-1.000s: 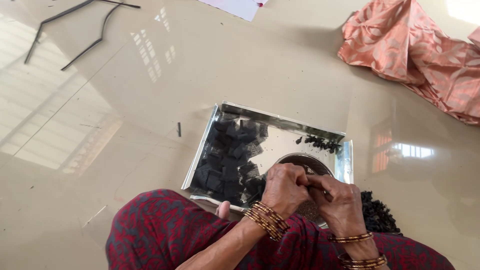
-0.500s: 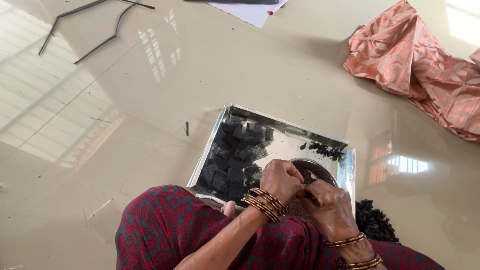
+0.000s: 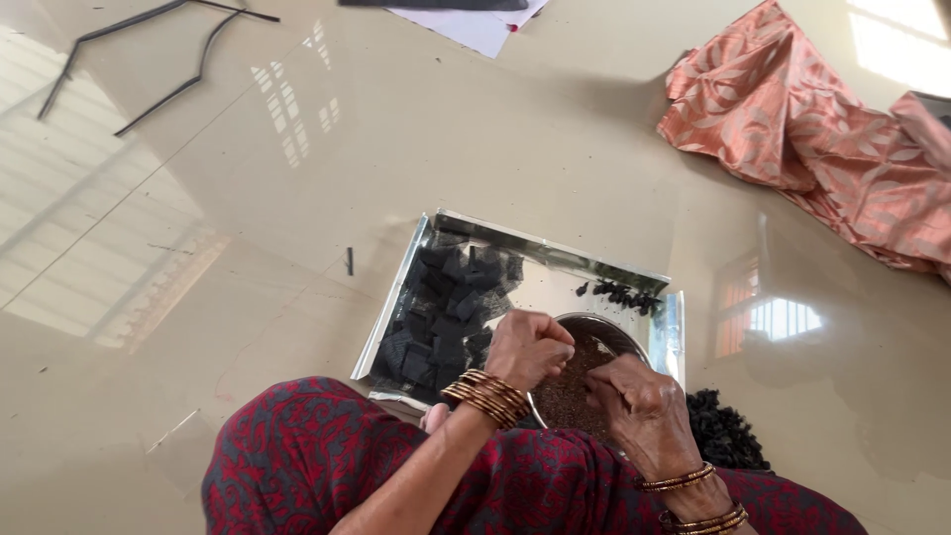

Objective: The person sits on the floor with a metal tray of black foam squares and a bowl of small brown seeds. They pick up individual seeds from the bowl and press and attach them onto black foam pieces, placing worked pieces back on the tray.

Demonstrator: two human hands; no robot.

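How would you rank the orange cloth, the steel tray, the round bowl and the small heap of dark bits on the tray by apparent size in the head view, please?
1. orange cloth, though partly cut off by the frame.
2. steel tray, partly hidden by the hands.
3. round bowl, also partly hidden.
4. heap of dark bits.

Right under my hands sits a small round steel bowl (image 3: 580, 372), upright, filled close to its rim with fine brown grains; my fingers cover its near side, so only the far arc of the rim shows. Just beyond and to the left of my left hand lies a heap of flat, dark, squarish pieces (image 3: 446, 312), overlapping loosely. Past my right hand, a short row of small black bits (image 3: 619, 294) lies in a line. Off to the right of my right wrist a mound of crinkly black stuff (image 3: 723, 431) rests apart from the bowl
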